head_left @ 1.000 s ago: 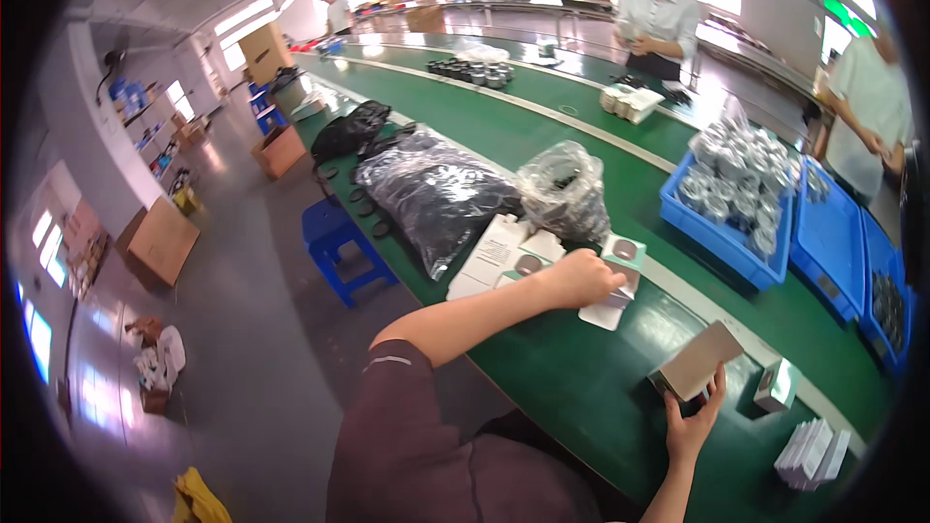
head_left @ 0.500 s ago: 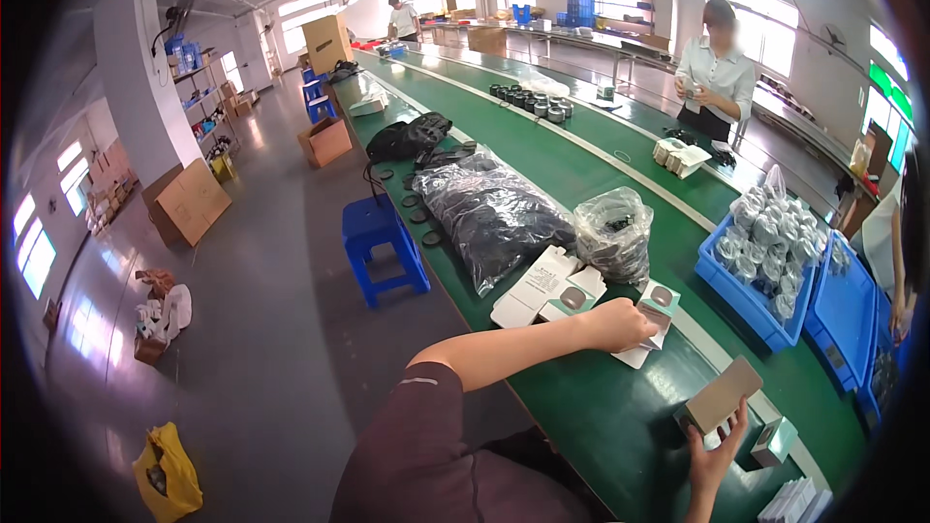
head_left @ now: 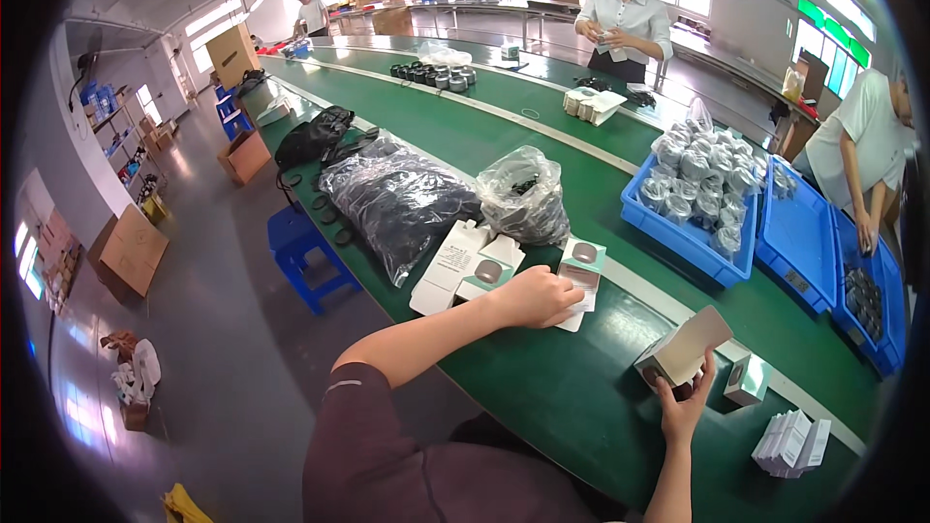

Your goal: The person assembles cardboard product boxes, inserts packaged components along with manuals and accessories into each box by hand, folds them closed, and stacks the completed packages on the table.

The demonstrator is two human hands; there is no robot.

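Observation:
My left hand (head_left: 540,298) is closed, its fingertips at the lower part of a flat white-and-green carton (head_left: 585,254). What the fingers pinch there, if anything, is hidden. Just left of it lie more flattened cartons (head_left: 448,266) with a dark round product picture. In my right hand (head_left: 684,409) is a small carton box (head_left: 668,353), tilted, with its long flap standing up; my thumb and fingers grip its near side. Beside that hand a closed white-and-green box (head_left: 747,380) rests on the table. A stack of folded white papers (head_left: 790,444) lies nearer, at the right.
On the green table (head_left: 542,397) stand a clear bag of dark parts (head_left: 523,196) and a large bag of black items (head_left: 397,199). Blue crates (head_left: 683,250) on the right hold wrapped round items. A blue stool (head_left: 305,257) stands left. Co-workers (head_left: 625,24) work across and at right.
The view has swung right, so everything sits further left, and a co-worker at the right shows more fully. My right hand has tilted its box, showing more of the inside of the flap.

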